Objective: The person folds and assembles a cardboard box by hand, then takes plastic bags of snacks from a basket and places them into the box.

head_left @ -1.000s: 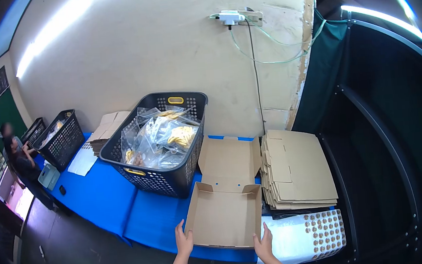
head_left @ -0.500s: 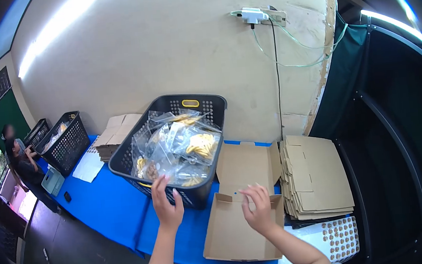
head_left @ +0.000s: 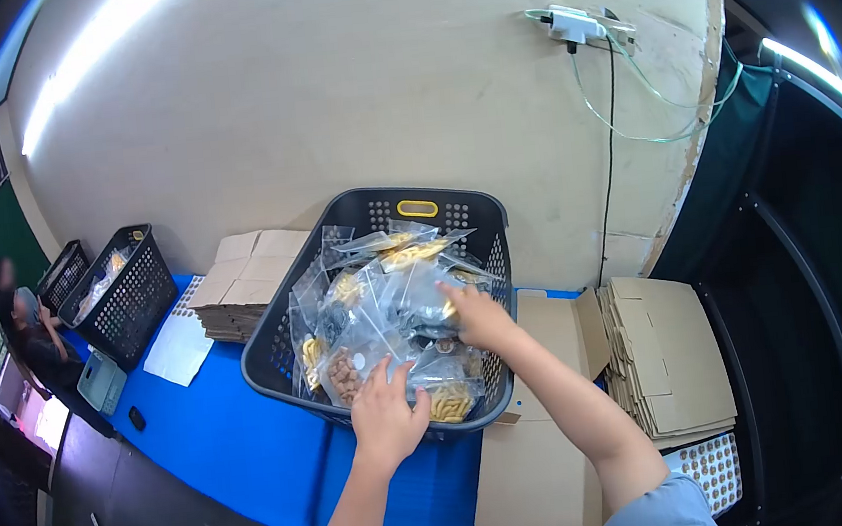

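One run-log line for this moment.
left hand: at plastic bags, near side of basket | right hand: at bags farther in | open box: right of basket

Bare hands, bare forearms and a blue-grey sleeve (head_left: 665,516).
Near five o'clock in the head view, the lightly creased cloth ends around the right elbow (head_left: 631,465); the left hand (head_left: 386,416) and right hand (head_left: 481,316) are ungloved, with slender fingers.

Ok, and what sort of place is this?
Probably a small packing room: a large black basket holds many clear bags, flattened cartons are stacked beside an open cardboard box, and what look like round stickers lie nearby.
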Demonstrator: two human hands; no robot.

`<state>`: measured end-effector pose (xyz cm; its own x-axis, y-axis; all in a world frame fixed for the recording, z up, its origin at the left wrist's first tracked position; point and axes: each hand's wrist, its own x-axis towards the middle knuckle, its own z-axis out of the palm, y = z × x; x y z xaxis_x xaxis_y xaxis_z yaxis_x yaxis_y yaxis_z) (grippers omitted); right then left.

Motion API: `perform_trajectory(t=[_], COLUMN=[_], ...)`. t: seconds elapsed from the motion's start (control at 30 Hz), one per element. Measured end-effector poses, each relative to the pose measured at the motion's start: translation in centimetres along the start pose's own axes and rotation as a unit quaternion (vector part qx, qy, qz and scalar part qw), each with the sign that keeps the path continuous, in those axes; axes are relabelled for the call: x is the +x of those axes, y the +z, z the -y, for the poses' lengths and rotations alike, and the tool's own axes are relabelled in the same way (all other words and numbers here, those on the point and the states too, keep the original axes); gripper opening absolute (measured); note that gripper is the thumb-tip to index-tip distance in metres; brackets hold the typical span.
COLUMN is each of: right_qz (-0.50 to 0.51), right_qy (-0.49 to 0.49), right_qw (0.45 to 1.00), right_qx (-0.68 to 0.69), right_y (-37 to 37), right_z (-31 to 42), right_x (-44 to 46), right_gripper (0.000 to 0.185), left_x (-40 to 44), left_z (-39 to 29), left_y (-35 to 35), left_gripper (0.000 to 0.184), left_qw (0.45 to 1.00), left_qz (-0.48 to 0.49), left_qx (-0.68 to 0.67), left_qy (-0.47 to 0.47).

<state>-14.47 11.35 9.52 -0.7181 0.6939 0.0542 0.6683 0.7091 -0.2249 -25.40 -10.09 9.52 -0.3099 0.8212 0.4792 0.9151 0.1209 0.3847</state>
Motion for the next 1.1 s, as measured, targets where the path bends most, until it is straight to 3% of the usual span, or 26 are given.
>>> perform_trajectory(t=[0.07, 0.1, 0.17, 0.2, 0.23, 0.43, 0.5, 0.57, 0.63, 0.7, 0.77, 0.8, 0.9, 0.97, 1.03, 1.1], right_qz=[-0.104, -0.105, -0.1, -0.072, -0.075, 0.132, 0.135, 0.084, 0.068, 0.037, 0.021, 0.005, -0.021, -0.034, -0.029, -0.029], right_qy=[-0.025, -0.026, -0.04, -0.046, -0.045, -0.096, -0.106, -0.053, -0.069, -0.051, -0.061, -0.071, -0.048, -0.041, -0.01, 0.004], right_qw=[0.986, 0.986, 0.916, 0.9, 0.901, 0.855, 0.835, 0.783, 0.775, 0.697, 0.667, 0.637, 0.63, 0.626, 0.667, 0.66], right_qx=[0.128, 0.128, 0.385, 0.427, 0.424, 0.492, 0.522, 0.614, 0.625, 0.715, 0.743, 0.767, 0.775, 0.778, 0.745, 0.75], right_y=[-0.5, -1.2, -2.5, -3.2, -3.6, -7.0, -6.9, -7.3, -7.7, -7.9, -8.4, -8.6, -7.5, -5.9, -4.1, -3.2], right_z=[-0.6, -0.7, -1.5, -1.7, -1.9, -1.1, -1.3, -1.1, -1.3, -1.8, -2.2, -2.5, -3.4, -3.8, -4.1, -3.6], right_x=[-0.8, -1.2, -2.1, -2.8, -3.3, -7.0, -7.3, -8.2, -9.5, -10.8, -13.0, -14.1, -17.9, -20.9, -23.9, -26.9], right_gripper=[0.084, 0.084, 0.082, 0.082, 0.082, 0.082, 0.074, 0.066, 0.064, 0.065, 0.067, 0.068, 0.07, 0.067, 0.061, 0.055], left_x=[0.0, 0.0, 0.1, 0.1, 0.0, -0.5, -0.4, -0.4, -0.4, -0.6, -1.1, -1.4, -2.7, -4.6, -6.6, -8.8], left_z=[-0.4, -0.3, -0.5, -0.6, -0.4, -0.6, -1.0, -1.4, -1.2, -1.3, -1.9, -2.5, -5.7, -8.4, -10.5, -13.7], left_y=[-0.6, -0.7, -0.7, -0.6, -0.4, 0.3, -0.1, -0.3, 0.4, 0.7, 0.6, 0.4, -0.3, -0.2, 1.1, 1.9], left_gripper=[0.039, 0.039, 0.039, 0.039, 0.037, 0.038, 0.038, 0.042, 0.044, 0.048, 0.053, 0.051, 0.042, 0.035, 0.033, 0.043], left_qw=[0.999, 0.999, 0.999, 0.999, 0.999, 1.0, 0.999, 0.997, 0.996, 0.994, 0.993, 0.991, 0.985, 0.951, 0.924, 0.864], left_qz=[0.029, 0.029, 0.032, 0.03, 0.029, -0.009, 0.01, 0.023, -0.062, -0.08, -0.095, -0.115, -0.159, -0.179, -0.122, -0.03], left_qx=[-0.026, -0.025, -0.031, -0.034, -0.024, -0.013, 0.005, 0.001, 0.038, 0.043, 0.046, 0.015, -0.045, -0.252, -0.361, -0.501], left_qy=[-0.008, -0.008, -0.01, -0.007, -0.008, -0.021, -0.052, -0.077, -0.048, -0.055, -0.061, -0.066, -0.057, -0.016, 0.03, -0.039])
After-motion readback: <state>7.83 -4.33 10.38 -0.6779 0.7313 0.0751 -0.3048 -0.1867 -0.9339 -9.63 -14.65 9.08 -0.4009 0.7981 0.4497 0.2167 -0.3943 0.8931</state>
